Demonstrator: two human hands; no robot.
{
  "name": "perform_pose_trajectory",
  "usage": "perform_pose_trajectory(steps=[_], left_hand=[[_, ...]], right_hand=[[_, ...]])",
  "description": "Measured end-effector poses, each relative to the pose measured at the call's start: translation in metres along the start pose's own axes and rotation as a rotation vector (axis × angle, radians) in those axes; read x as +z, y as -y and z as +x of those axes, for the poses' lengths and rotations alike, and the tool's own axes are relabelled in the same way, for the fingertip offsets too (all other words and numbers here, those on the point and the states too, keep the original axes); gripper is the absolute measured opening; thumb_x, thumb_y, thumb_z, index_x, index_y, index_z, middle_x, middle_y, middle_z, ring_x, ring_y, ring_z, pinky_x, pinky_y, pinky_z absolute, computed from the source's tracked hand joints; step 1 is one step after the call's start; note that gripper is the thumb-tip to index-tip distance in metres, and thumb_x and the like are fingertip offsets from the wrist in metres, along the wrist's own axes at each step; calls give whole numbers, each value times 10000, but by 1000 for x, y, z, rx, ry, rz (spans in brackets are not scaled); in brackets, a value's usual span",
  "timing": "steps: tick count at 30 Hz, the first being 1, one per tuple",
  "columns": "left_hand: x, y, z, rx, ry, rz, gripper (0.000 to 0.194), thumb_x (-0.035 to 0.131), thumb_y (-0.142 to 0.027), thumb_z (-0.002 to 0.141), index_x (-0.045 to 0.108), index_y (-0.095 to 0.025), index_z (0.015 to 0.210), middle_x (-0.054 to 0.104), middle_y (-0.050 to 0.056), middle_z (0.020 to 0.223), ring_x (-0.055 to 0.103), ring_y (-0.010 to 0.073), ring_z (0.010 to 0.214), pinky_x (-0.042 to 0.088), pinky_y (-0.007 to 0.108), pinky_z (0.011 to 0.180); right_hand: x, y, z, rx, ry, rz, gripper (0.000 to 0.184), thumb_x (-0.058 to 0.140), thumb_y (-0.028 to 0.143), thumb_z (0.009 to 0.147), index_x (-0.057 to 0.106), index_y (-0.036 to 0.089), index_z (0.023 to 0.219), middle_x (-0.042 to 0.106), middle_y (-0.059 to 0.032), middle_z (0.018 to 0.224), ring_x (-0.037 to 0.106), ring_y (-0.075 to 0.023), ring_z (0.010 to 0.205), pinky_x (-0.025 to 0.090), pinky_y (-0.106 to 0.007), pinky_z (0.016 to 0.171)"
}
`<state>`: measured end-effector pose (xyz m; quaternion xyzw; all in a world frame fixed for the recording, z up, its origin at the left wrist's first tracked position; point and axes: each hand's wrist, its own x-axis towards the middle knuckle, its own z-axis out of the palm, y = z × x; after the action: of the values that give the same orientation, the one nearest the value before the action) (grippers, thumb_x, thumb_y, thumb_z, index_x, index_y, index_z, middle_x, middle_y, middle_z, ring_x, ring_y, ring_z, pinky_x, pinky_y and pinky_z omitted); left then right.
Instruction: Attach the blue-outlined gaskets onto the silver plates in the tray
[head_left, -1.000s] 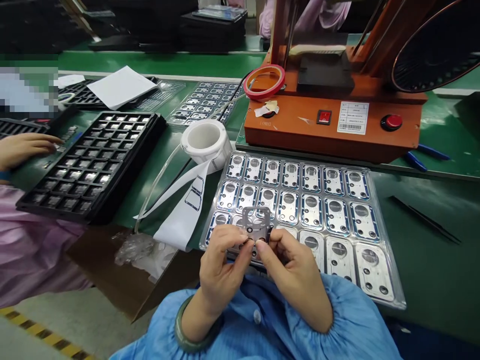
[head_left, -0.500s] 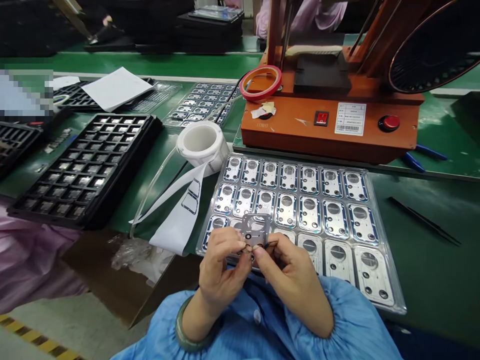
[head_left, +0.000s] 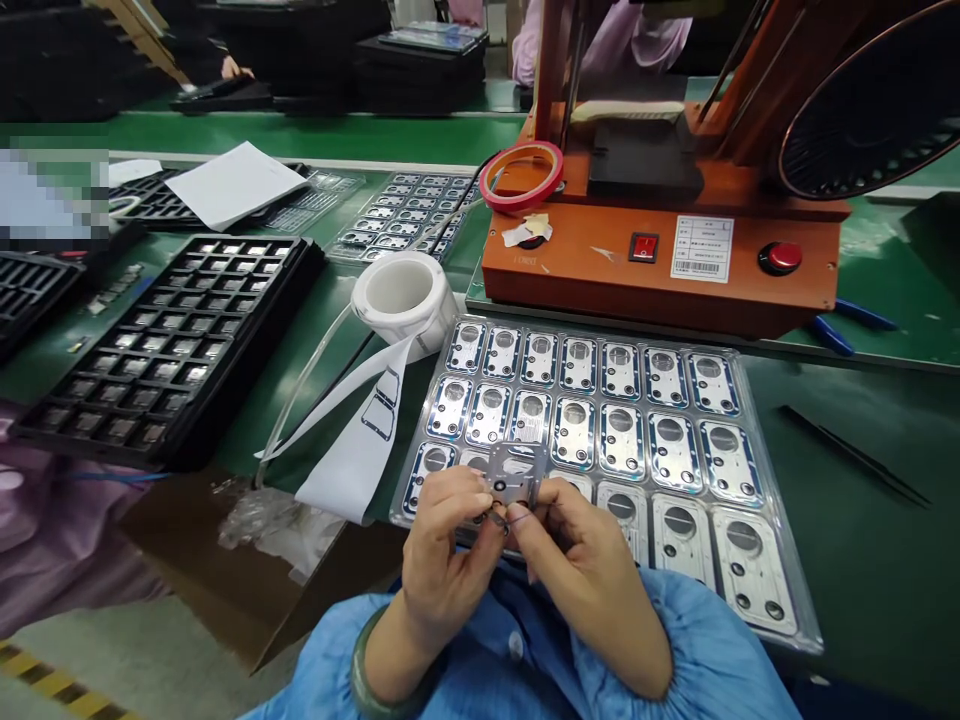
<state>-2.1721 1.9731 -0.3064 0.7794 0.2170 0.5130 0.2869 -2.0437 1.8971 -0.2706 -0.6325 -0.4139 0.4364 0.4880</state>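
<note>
Between my two hands, above the front of a clear plastic tray, is a small metal plate with round holes. My left hand pinches its lower left side, with a small dark piece at the thumb tip that I cannot make out. On the plate's right side, my right hand grips with thumb and curled fingers. Rows of similar silver plates lie in the tray's pockets; many have a blue-and-black border, while several in the nearest row look bare. My fingers hide part of the held plate.
Left of the tray stands a white label roll with its strip hanging down. A black tray of small parts lies farther left. Behind is an orange machine bearing red tape. Tweezers lie right; an open carton sits below left.
The view has shifted slightly, so the bench items appear a little lower. Both hands keep hold of the metal plate, which now looks tilted a bit differently; the dark piece at my left thumb shows more.
</note>
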Motion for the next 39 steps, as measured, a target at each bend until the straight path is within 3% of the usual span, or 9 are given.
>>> perform_pose_trajectory(steps=[2,5,7,12,20,27,32,39], left_hand=[[1,1,-2,-17,-11,-11,442,603,11,803,513,-194,1185,621,57,971,612,163,940,537,328,836],[3,0,-4,-43,-35,-75,727,602,39,793,330,-236,1408,636,32,975,632,135,910,552,315,851],[5,-1,-3,-63,-42,-135,808,598,55,787,249,-224,1459,642,18,956,637,119,900,547,303,879],[4,-6,1,-168,-35,-216,756,586,37,801,297,-218,1451,623,2,901,621,97,876,519,257,902],[-2,-10,4,-397,10,-369,682,574,-70,857,304,-291,1443,568,-19,790,594,101,753,541,243,767],[-6,-10,8,-392,66,-335,518,547,-136,889,428,-265,1377,563,2,791,578,107,743,519,214,726],[-9,-10,13,-453,67,-381,314,572,-221,898,581,-261,1209,562,-6,783,563,80,698,489,143,656],[-10,-9,10,-489,127,-369,223,549,-202,915,589,-266,1125,609,-18,808,594,71,742,485,130,713]], right_hand=[[0,1,0,6,-7,-2,226,489,374,931,580,186,843,524,35,606,514,-91,537,405,-211,524],[0,1,-1,16,-14,3,231,488,380,929,597,186,864,528,31,618,515,-94,542,408,-217,531],[1,1,0,23,-12,11,229,491,380,928,607,187,884,528,31,621,513,-93,540,408,-218,531],[2,0,0,21,-18,2,229,497,379,924,602,185,863,527,31,621,511,-92,543,401,-217,527],[2,4,-3,-13,-35,-24,250,495,379,924,590,172,819,523,30,606,483,-86,524,373,-208,501],[2,2,-2,0,-31,-31,269,495,394,932,551,185,773,507,40,580,485,-85,510,376,-210,499],[1,2,-3,1,-9,-54,277,482,409,936,564,185,796,530,28,608,489,-91,519,376,-218,497],[0,1,-3,22,14,-64,300,475,423,936,567,177,792,537,21,614,493,-94,520,382,-221,499]])
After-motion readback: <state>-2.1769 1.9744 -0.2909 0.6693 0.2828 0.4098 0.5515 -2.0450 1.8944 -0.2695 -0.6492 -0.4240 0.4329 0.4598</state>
